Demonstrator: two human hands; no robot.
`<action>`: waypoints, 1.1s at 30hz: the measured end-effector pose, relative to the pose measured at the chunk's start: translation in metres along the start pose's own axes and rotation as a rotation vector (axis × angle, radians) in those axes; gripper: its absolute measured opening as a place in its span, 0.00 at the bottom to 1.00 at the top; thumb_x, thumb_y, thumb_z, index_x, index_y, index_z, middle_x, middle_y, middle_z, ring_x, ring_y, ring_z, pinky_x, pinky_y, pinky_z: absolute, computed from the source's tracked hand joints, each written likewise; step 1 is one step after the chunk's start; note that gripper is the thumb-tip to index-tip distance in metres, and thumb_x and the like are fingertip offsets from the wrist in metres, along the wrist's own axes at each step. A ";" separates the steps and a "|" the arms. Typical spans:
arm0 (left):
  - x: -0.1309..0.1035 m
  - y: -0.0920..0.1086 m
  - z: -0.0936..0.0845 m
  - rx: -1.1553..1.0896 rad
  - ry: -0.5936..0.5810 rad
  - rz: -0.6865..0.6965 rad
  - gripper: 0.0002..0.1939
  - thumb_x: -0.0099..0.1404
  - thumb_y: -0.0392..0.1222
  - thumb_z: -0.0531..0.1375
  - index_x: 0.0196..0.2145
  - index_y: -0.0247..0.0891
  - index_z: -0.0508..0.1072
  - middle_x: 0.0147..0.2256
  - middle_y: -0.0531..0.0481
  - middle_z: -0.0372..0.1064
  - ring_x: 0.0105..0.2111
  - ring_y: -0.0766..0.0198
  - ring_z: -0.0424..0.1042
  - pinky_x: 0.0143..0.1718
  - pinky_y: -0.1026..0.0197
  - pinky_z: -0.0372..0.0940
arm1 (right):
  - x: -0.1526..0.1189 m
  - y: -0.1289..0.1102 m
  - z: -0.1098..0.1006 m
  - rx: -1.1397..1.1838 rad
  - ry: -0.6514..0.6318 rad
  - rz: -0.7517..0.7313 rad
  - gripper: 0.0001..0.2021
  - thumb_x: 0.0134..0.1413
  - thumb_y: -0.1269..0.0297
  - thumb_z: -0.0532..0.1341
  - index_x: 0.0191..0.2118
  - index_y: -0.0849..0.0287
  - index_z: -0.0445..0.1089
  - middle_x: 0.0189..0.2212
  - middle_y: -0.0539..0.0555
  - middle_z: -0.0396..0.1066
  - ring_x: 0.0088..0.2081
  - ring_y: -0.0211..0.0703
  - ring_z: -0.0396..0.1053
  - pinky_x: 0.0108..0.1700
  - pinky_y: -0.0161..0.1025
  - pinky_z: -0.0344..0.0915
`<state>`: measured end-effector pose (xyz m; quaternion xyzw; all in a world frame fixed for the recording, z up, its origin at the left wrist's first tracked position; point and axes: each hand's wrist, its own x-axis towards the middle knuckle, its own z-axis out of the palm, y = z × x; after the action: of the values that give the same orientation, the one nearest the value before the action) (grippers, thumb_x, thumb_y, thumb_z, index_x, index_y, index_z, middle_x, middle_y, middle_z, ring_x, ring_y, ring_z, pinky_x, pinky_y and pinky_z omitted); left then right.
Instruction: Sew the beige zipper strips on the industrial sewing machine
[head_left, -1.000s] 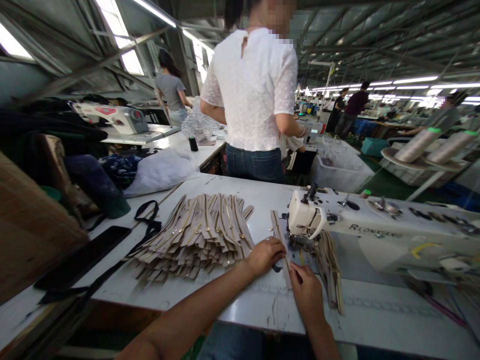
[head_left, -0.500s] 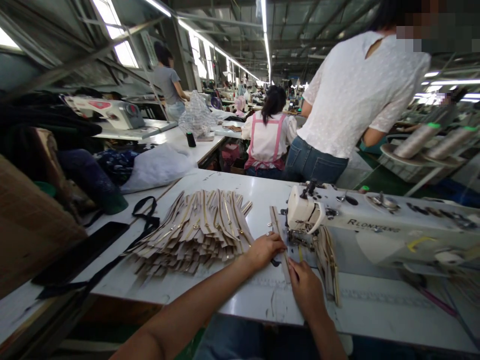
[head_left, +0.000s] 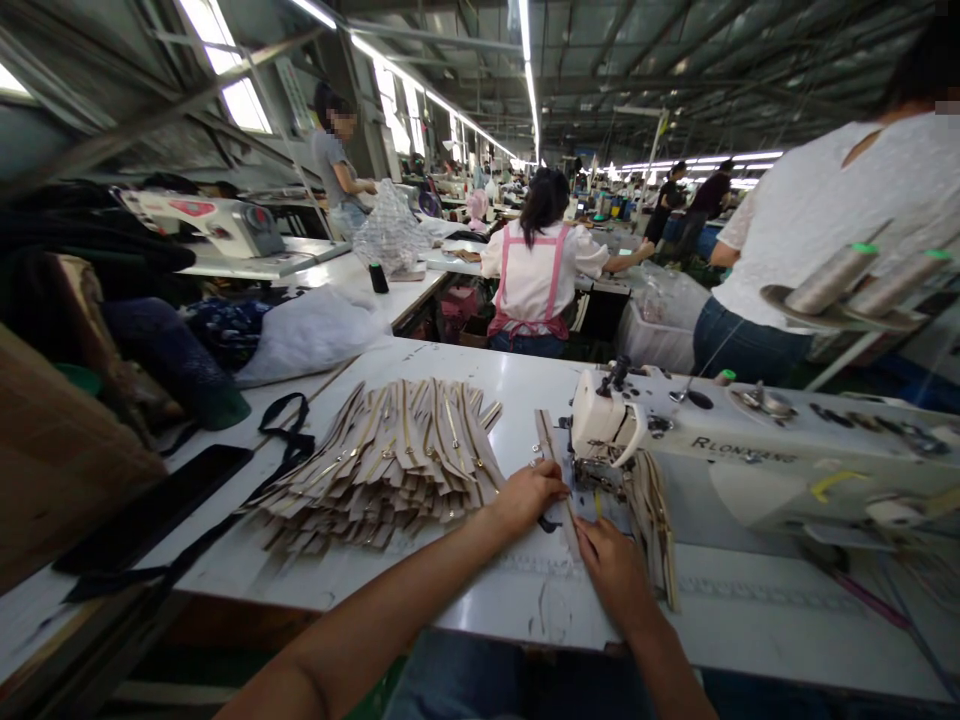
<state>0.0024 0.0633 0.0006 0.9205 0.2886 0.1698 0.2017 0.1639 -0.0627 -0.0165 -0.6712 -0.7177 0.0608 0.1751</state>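
A beige zipper [head_left: 547, 440] lies lengthwise on the white table, just left of the sewing machine's needle area. My left hand [head_left: 531, 496] is closed on its middle, with fingers bent over the tape. Lower down, my right hand [head_left: 611, 562] pinches the near end between thumb and fingers. To the left spreads a large pile of beige zippers [head_left: 405, 450] with gold-coloured teeth and metal pulls. The white sewing machine [head_left: 675, 430] stands to the right, and more zippers [head_left: 658, 525] hang down behind its needle area.
Thread cones [head_left: 836, 280] stand on a rack at the right. A dark flat case [head_left: 157, 505] and a black strap [head_left: 289, 425] lie at the left, near a white plastic bag [head_left: 315, 330]. One co-worker [head_left: 531, 275] sits ahead; another person [head_left: 832, 220] stands at the right.
The standing person in the white top has moved to the right, uncovering a white bin. The seated co-worker's right arm now reaches outward. My hands and the zipper stay nearly in place.
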 end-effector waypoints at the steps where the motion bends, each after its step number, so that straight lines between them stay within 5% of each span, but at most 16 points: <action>1: 0.003 0.000 0.000 0.027 0.003 -0.021 0.11 0.69 0.39 0.57 0.44 0.43 0.79 0.42 0.48 0.70 0.42 0.60 0.69 0.45 0.61 0.64 | 0.005 0.002 -0.002 -0.013 -0.012 0.006 0.18 0.65 0.67 0.48 0.50 0.57 0.74 0.36 0.57 0.76 0.37 0.44 0.75 0.40 0.37 0.69; 8: 0.026 -0.003 -0.003 0.145 0.022 -0.120 0.11 0.69 0.41 0.57 0.45 0.42 0.78 0.41 0.46 0.67 0.42 0.56 0.67 0.44 0.58 0.63 | 0.029 0.004 -0.002 -0.076 0.023 0.034 0.17 0.64 0.69 0.49 0.46 0.55 0.75 0.36 0.56 0.78 0.35 0.44 0.76 0.37 0.36 0.68; 16: 0.036 -0.008 -0.005 0.163 -0.034 -0.121 0.10 0.67 0.46 0.59 0.43 0.48 0.78 0.41 0.49 0.68 0.39 0.58 0.69 0.43 0.59 0.64 | 0.017 -0.002 0.021 -0.096 0.215 0.064 0.17 0.64 0.70 0.48 0.45 0.59 0.75 0.34 0.58 0.77 0.33 0.46 0.75 0.30 0.37 0.67; 23: 0.047 -0.011 -0.005 0.159 -0.043 -0.147 0.09 0.65 0.46 0.60 0.34 0.42 0.79 0.40 0.48 0.69 0.40 0.58 0.69 0.42 0.60 0.63 | 0.024 0.000 0.022 -0.110 0.297 0.065 0.17 0.64 0.70 0.48 0.44 0.59 0.75 0.32 0.57 0.77 0.30 0.46 0.75 0.30 0.39 0.67; 33: 0.049 -0.013 -0.004 0.143 -0.045 -0.155 0.08 0.64 0.45 0.60 0.34 0.42 0.79 0.43 0.48 0.69 0.42 0.55 0.69 0.42 0.59 0.64 | 0.026 0.003 0.025 -0.085 0.343 0.063 0.15 0.62 0.70 0.50 0.43 0.61 0.75 0.32 0.58 0.78 0.30 0.47 0.76 0.30 0.39 0.67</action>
<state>0.0328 0.1037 0.0077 0.9110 0.3655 0.1118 0.1546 0.1577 -0.0333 -0.0364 -0.7008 -0.6578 -0.0794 0.2643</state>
